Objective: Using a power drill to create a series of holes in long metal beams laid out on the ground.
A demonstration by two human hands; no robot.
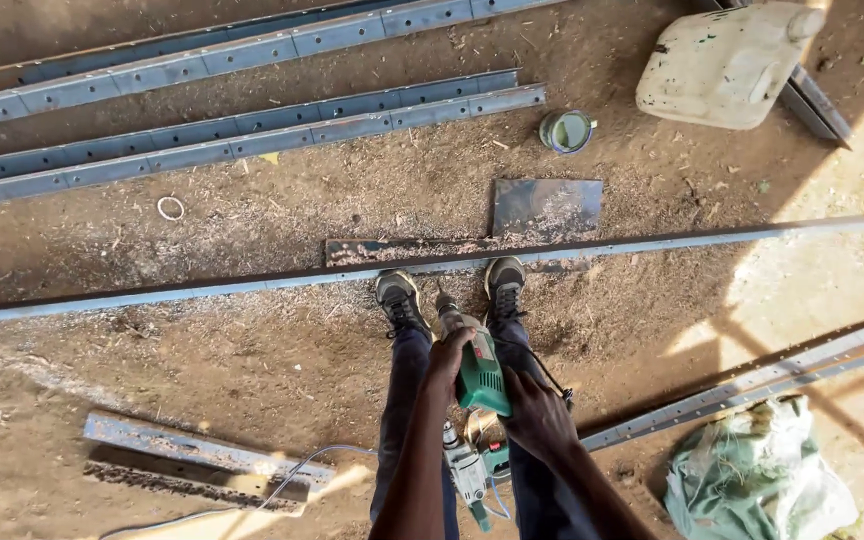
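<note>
Both hands are gripping a green power drill (480, 375) held between the person's knees, pointing down toward the long metal rail (592, 248) lying across the dirt floor. The left hand (449, 360) is wrapping clenched around the drill's front end, just above the rail; the right hand (537, 415) is closing around the rear of the drill body. Both shoes (399, 298) are standing against the rail's near edge. A second, grey drill (467, 475) is lying on the ground beneath the hands, its white cord (282, 485) trailing leftward. Perforated steel channels (242, 135) are lying well apart beyond the rail, with a small tin (565, 130) and a white jerrycan (727, 65) near them.
</note>
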